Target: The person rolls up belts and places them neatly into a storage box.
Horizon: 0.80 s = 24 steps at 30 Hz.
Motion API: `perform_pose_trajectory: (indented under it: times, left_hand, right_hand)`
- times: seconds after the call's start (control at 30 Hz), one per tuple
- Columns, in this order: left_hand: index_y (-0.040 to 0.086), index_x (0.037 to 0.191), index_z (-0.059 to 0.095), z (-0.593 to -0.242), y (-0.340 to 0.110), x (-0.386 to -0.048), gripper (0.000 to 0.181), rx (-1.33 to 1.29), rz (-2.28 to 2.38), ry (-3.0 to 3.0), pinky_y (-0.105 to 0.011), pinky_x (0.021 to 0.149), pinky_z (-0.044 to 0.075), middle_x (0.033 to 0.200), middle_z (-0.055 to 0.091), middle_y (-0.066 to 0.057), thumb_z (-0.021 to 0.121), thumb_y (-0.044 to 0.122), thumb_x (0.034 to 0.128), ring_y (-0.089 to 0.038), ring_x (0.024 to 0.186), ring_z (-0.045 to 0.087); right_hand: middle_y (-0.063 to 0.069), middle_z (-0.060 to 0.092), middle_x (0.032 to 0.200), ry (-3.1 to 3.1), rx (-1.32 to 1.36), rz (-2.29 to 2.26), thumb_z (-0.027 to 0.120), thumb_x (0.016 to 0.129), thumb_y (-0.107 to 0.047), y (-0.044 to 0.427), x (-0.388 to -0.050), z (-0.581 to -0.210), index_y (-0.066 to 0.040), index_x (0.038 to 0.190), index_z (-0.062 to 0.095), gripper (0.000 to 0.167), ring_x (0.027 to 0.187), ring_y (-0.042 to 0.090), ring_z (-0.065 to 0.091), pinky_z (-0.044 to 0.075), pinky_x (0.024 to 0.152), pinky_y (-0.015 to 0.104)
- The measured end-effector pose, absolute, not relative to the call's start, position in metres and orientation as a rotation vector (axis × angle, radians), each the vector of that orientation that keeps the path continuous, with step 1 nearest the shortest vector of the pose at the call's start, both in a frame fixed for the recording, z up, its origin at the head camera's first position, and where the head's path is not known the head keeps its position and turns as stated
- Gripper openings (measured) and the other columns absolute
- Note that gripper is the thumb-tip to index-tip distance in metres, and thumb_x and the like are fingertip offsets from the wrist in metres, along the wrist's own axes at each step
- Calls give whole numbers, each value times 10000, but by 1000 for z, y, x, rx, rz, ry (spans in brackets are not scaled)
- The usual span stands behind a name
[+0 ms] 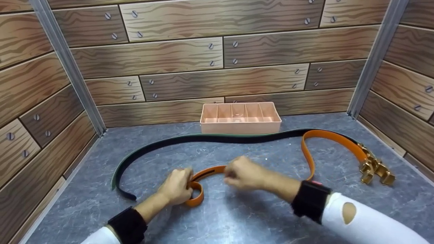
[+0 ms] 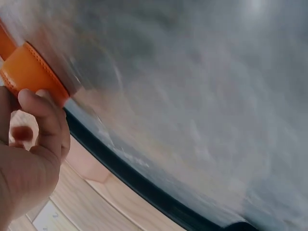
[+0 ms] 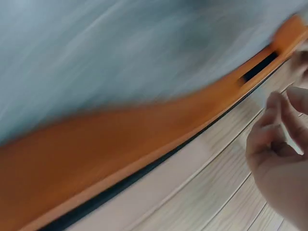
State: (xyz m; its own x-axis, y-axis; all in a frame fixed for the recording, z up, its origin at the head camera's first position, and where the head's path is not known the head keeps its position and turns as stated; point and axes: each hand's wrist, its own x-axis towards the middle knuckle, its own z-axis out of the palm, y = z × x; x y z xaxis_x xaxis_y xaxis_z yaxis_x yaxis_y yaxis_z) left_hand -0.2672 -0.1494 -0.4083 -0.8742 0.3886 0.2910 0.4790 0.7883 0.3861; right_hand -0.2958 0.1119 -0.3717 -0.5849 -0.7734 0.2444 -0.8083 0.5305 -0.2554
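Belt (image 1: pixel 335 137), orange, on the desk (image 1: pixel 84 211): near end rolled into a small coil (image 1: pixel 194 202) at front centre, the strap running right from it past the right hand and behind the forearm, then looping up to the gold buckles (image 1: pixel 381 169) at far right. Dark slit (image 1: pixel 207 173) visible in the strap between the hands. Cannot tell whether the coil touches the desk.

Left hand (image 1: pixel 176 186): gripping the coil, fingers bent, tips against the orange band in the left wrist view. Back of hand faces up; forearm enters from lower left and slants up to the right.

Right hand (image 1: pixel 245 174): just beside the strap, back up, fingers loosely bent and pointing down toward the left hand. Right wrist view shows thumb and fingertips close together beside the strap, nothing seen between them; strap itself blurred there. Forearm enters from lower right, lying at a shallower slant than the left and crossing over part of the belt.

Both wrists carry black bands (image 1: pixel 310 202); white sleeves (image 1: pixel 376 220) behind them, the right one with an oval hole.

Dark belt (image 1: pixel 217 138), green along its edge, arcs behind both hands, its left tip curling back toward the left forearm, its right end at the buckles. Pink box (image 1: pixel 240 128), divided into compartments, stands beyond it, near the wood-patterned wall (image 1: pixel 190 54).
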Motion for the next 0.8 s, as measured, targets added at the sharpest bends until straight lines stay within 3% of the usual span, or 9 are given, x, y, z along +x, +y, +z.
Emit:
perform_pose_trajectory:
  times: [0.1, 0.27, 0.43, 0.57, 0.7, 0.8]
  left_hand:
    - [99, 786, 495, -410, -140, -263, 241, -632, -731, -2758, -253, 500, 366, 664, 455, 37, 609, -59, 643, -133, 602, 451]
    - [128, 750, 547, -415, -122, -258, 205, -651, -771, -2708, -237, 494, 391, 643, 529, 48, 617, -33, 643, -92, 588, 476]
    - [161, 719, 656, -413, -115, -257, 196, -675, -759, -2716, -219, 491, 390, 631, 594, 73, 623, -16, 641, -65, 588, 490]
    - [148, 705, 755, -409, -115, -257, 206, -682, -781, -2746, -196, 485, 420, 661, 671, 45, 642, -19, 664, -44, 582, 518]
    - [90, 724, 790, -408, -115, -258, 222, -692, -871, -2791, -190, 418, 458, 653, 713, -10, 615, -44, 693, 7, 447, 536]
    - [86, 678, 779, -406, -112, -258, 229, -653, -911, -2816, -217, 364, 450, 585, 692, -15, 595, -48, 700, 9, 345, 502]
  right_hand:
    - [8, 729, 792, -2684, 1478, 662, 703, 886, -150, 89, -285, -372, -86, 887, 767, 90, 659, 5, 575, 481, 634, 144]
    - [3, 730, 818, -2702, 1552, 665, 713, 837, -122, 69, -278, -379, -72, 932, 784, 129, 698, -7, 566, 454, 654, 119]
    - [-41, 646, 908, -2871, 1480, 626, 799, 808, -295, 67, -274, -385, -126, 962, 771, 230, 886, 50, 499, 415, 830, 214]
    - [-73, 590, 961, -2951, 1362, 580, 842, 767, -391, 71, -273, -389, -159, 991, 772, 330, 902, 62, 471, 415, 828, 251]
    - [-86, 614, 924, -2937, 1341, 543, 841, 769, -371, 74, -270, -393, -184, 1009, 785, 310, 865, 50, 450, 394, 789, 230]
    - [-90, 548, 875, -2881, 1286, 598, 834, 766, -408, 70, -263, -396, -215, 986, 804, 294, 864, 79, 397, 336, 761, 256]
